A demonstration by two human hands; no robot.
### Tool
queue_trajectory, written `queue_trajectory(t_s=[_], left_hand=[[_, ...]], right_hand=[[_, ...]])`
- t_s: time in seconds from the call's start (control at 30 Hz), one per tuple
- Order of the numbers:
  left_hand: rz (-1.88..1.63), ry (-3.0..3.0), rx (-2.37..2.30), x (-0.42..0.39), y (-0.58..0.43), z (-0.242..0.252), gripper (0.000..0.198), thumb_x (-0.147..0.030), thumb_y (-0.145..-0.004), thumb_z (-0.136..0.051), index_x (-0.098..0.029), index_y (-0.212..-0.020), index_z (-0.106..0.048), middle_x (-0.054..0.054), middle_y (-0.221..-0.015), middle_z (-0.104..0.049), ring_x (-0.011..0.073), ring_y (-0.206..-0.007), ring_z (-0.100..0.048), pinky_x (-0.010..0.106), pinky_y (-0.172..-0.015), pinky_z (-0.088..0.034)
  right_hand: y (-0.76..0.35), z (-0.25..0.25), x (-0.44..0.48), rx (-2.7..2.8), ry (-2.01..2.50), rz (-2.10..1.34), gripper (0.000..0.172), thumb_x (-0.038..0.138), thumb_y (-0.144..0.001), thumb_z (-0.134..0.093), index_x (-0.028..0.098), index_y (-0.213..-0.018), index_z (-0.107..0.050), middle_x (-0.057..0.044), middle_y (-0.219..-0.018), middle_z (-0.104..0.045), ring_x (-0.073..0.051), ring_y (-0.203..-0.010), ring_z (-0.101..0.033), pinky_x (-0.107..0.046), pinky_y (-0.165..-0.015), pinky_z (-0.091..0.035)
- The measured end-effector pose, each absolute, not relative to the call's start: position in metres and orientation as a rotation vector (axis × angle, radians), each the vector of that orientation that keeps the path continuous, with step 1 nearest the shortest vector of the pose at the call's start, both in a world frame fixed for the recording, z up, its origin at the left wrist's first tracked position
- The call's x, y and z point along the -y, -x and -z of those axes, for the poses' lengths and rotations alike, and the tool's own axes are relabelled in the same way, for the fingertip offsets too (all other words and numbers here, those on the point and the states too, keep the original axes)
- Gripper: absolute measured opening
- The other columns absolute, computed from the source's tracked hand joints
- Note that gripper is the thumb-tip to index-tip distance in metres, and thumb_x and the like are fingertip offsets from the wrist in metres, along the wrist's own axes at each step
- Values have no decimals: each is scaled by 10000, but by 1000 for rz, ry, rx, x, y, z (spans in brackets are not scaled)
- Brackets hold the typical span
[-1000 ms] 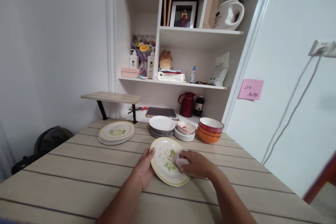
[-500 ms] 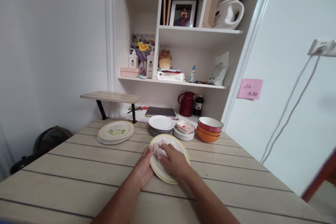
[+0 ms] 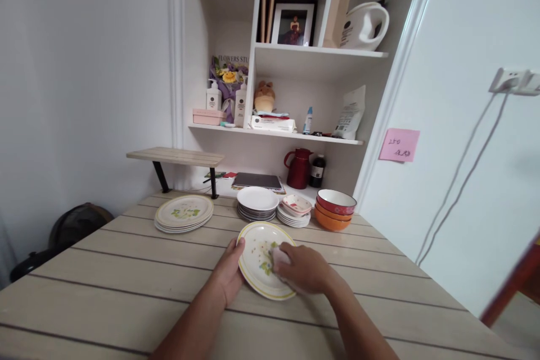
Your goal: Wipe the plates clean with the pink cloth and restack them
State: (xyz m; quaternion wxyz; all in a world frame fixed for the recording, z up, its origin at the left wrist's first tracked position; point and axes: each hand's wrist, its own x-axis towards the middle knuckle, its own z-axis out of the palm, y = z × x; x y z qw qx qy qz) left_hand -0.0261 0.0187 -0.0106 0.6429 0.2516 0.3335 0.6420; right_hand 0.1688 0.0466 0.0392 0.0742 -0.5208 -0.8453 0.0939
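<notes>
A round cream plate point(image 3: 255, 259) with a yellow rim and a green leaf pattern is tilted up over the wooden table point(image 3: 177, 281). My left hand point(image 3: 231, 270) grips its left edge, thumb on the rim and the other fingers mostly hidden underneath. On the right part of the plate's face, my right hand point(image 3: 304, 268) presses a bunched pale pink cloth point(image 3: 280, 256), closed around it. Part of the cloth is covered by the fingers.
Behind the plate stand a stack of patterned plates point(image 3: 184, 214), a stack of white-topped plates point(image 3: 257, 199), small dishes point(image 3: 295, 215) and red and orange bowls point(image 3: 333, 218). A raised wooden shelf point(image 3: 175, 156), a red jug point(image 3: 298, 169) and a dark bottle point(image 3: 317, 171) are farther back.
My right hand has slid the cloth from the plate's upper left to its right side, uncovering the leaf pattern. My left hand keeps its hold on the edge.
</notes>
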Motion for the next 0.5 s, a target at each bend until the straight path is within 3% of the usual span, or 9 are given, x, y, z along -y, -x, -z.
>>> queue_trajectory(t_s=[0.13,0.27,0.5], left_hand=[[-1436,-579,-698,-19,27,11,345,-355,-787,-700,-198,-1059,-557,103,-1048,-720,248,-960,-684,378,-863,-520],[-1422,-572,-669,-20,27,12,382,-376,-787,-697,-191,-1090,-558,111,-1047,-719,252,-955,-685,374,-858,-520],[-1455,-587,-708,-17,26,11,375,-341,-769,-722,-197,-1073,-558,113,-1064,-719,259,-1006,-674,390,-886,-512]], right_hand=[[-145,-37,-33,2646,1266,-313,398,518,-818,-524,237,-1089,-600,-89,-1040,-686,-269,-902,-610,-315,-694,-343],[-121,-27,-44,2586,1043,-270,392,446,-860,-505,236,-1188,-546,-86,-1169,-632,-247,-1033,-563,-323,-819,-347],[-141,-23,-82,2271,1478,-135,425,453,-884,-472,233,-1240,-543,-106,-1140,-630,-275,-1105,-524,-406,-905,-316]])
